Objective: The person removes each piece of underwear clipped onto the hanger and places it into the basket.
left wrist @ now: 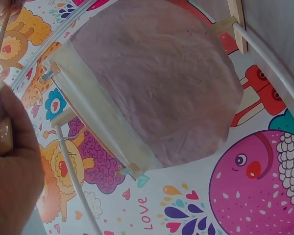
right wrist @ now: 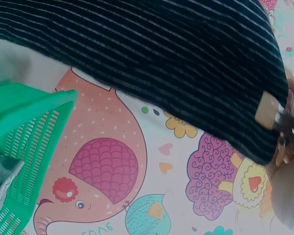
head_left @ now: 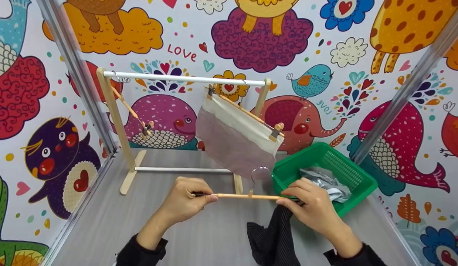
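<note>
Hanger [head_left: 238, 195], slim, straight, probably wooden

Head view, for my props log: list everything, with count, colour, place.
rack: 1, tan and white, left-centre
hung hangers: 2, tan, on rack
held hanger: 1, tan, front centre
clips: several, tan, on hangers
hung cloth: 1, mauve and cream, on rack
striped cloth: 1, black, below held hanger
basket: 1, green, right
bundle: count unclear, silvery, in basket
table: 1, grey, underneath
posts: 2, silver, both sides
wall prints: many, multicoloured, behind
left hand: 1, black-sleeved, held hanger's left end
right hand: 1, black-sleeved, its right end
</note>
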A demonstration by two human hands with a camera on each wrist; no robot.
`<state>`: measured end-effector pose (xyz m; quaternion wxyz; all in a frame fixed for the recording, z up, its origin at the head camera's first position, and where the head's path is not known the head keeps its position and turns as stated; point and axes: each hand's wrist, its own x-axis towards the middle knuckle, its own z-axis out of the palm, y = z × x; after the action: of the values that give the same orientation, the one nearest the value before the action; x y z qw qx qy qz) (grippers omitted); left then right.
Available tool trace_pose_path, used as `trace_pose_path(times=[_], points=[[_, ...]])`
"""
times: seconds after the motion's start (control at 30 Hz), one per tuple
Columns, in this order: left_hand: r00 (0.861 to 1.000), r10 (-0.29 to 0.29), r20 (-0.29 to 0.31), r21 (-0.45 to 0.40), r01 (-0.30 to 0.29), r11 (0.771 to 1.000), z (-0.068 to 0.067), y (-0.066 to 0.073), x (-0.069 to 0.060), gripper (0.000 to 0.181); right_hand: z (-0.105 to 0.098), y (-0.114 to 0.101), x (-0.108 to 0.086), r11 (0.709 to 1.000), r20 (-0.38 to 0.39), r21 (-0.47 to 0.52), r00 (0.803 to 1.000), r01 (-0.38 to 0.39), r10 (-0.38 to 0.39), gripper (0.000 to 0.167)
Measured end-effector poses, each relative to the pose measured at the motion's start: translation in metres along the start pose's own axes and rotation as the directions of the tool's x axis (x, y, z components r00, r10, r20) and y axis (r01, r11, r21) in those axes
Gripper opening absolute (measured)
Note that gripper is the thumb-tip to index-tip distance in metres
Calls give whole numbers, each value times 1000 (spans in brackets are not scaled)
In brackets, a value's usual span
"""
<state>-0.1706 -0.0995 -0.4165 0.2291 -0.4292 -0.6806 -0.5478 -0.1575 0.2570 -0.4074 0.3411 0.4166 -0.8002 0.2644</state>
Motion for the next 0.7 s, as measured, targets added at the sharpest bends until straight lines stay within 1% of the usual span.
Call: trace_pose_path(times=[0.13, 0.27, 0.37, 0.5, 0.6, 0.7], points=[[1000, -13, 2, -20, 13, 1000, -2, -1, -2, 20, -3, 3, -2, 1000, -8, 9, 1000, -25, 26, 20], [1000, -30, -2, -20, 30, 999, -4, -2, -5, 20, -4, 7, -7, 999, -22, 23, 999, -40, 40, 21], [999, -50, -5, -22, 50, 999, -7, -2, -7, 20, -4, 10, -10, 998, -39, 37, 998, -44, 46, 33], [997, -74, -5, -16, 74, 997, -9, -1, -9, 20, -6, 8, -12, 994, -27, 54, 995, -96, 97, 44], [997, -71, -8, -5, 71, 997, -10, 0, -10, 21, -8, 6, -13, 988, -17, 66, 990, -137, 138, 49], [999, -51, -17, 16, 51, 999, -11, 0, -10, 23, -9, 6, -16, 983, -20, 83, 986, -164, 166, 50]])
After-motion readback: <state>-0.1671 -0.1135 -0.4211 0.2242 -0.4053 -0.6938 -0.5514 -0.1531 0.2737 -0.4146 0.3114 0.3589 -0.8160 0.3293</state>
